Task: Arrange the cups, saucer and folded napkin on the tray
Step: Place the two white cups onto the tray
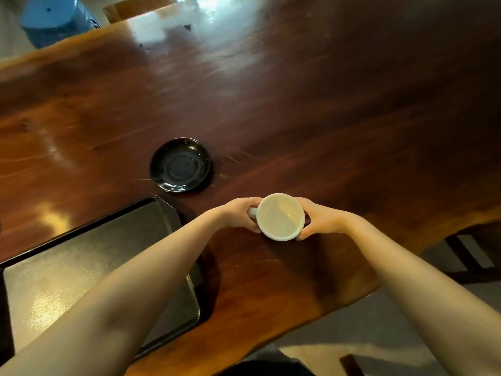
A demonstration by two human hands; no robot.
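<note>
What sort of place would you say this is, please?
Probably a café or dining room: a long polished dark wooden table, a black rectangular serving tray, a glossy black saucer and a white ceramic cup held in both hands.

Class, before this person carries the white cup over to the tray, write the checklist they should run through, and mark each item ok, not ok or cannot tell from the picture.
1. Both hands on the white cup: ok; left hand and right hand hold opposite sides.
2. Cup upright: ok, its rim faces up.
3. Cup empty: cannot tell; the inside looks pale, with no clear liquid.
4. Room on the black tray: ok, the visible part is bare.
5. Black saucer out of the way: ok, it sits on the table beyond the tray.
6. Folded napkin and other cups located: not ok, none in view.
</note>
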